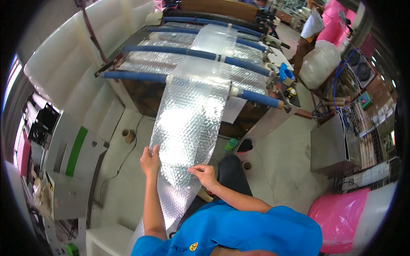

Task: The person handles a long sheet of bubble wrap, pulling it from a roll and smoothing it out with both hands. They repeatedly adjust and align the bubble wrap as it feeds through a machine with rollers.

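Bubble wrap sheet (192,111): one long, narrow strip, clear with a silvery sheen and fine bubble texture. It runs from the blue rollers (192,53) at the top down toward the person, unbroken, slightly slack, gripped along both edges at its lower stretch.

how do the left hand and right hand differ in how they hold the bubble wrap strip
The left hand grips the left edge of the bubble wrap strip, fingers pointing up. The right hand pinches it lower and nearer the right edge, fingers pointing left. Both are bare and hold the same strip.
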Action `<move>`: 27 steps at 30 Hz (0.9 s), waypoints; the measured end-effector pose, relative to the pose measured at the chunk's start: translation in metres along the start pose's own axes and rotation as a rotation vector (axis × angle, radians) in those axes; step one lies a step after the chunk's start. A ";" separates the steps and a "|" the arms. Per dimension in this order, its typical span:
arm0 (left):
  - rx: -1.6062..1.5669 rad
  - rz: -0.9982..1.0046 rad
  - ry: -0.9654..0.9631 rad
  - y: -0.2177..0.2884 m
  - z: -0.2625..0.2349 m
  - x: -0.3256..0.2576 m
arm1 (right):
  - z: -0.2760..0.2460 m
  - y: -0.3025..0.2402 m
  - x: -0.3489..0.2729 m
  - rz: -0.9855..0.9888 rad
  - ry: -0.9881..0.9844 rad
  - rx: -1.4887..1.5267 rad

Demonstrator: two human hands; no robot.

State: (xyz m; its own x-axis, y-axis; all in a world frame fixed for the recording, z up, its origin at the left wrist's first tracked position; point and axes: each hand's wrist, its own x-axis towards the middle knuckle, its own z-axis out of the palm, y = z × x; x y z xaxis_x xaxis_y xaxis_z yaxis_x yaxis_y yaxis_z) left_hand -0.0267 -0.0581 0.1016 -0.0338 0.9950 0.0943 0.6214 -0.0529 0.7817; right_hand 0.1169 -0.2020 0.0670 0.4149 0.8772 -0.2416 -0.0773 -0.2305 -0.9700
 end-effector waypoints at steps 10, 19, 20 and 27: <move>-0.185 -0.026 -0.064 -0.019 -0.002 0.007 | 0.004 -0.021 -0.016 -0.008 -0.037 0.097; -0.263 0.012 -0.378 -0.061 0.051 0.030 | -0.005 0.040 0.030 0.113 0.066 0.135; -0.227 0.021 -0.374 -0.065 0.060 0.034 | -0.006 0.050 0.036 0.059 0.072 0.101; -0.132 0.016 -0.357 -0.075 0.093 0.045 | -0.015 0.070 0.066 0.038 0.102 -0.116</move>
State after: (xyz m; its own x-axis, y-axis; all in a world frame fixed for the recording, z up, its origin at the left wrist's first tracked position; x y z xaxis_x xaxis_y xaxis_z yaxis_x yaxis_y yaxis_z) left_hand -0.0019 -0.0010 -0.0098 0.2641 0.9598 -0.0953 0.5124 -0.0559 0.8570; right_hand 0.1525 -0.1669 -0.0161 0.5042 0.8208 -0.2684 0.0079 -0.3152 -0.9490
